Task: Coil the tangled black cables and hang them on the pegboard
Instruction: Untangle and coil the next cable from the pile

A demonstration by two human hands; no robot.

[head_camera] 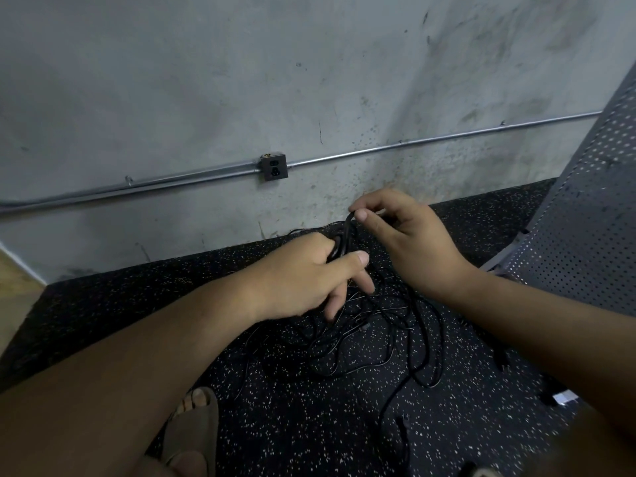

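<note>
A tangle of thin black cables [385,339] lies on the dark speckled floor in front of me. My left hand [303,277] grips a small bundle of black cable loops [339,247], thumb pressed along it. Just above and to the right, my right hand [406,232] pinches a bend of the same cable between thumb and forefinger. Loose strands trail from both hands down into the tangle. A grey perforated pegboard [585,215] leans at the right edge of the view.
A grey concrete wall [241,80] rises behind the cables, with a metal conduit and an outlet box [273,166]. My sandalled foot [192,428] is at the bottom left. A white-tagged dark item [559,397] lies on the floor at right.
</note>
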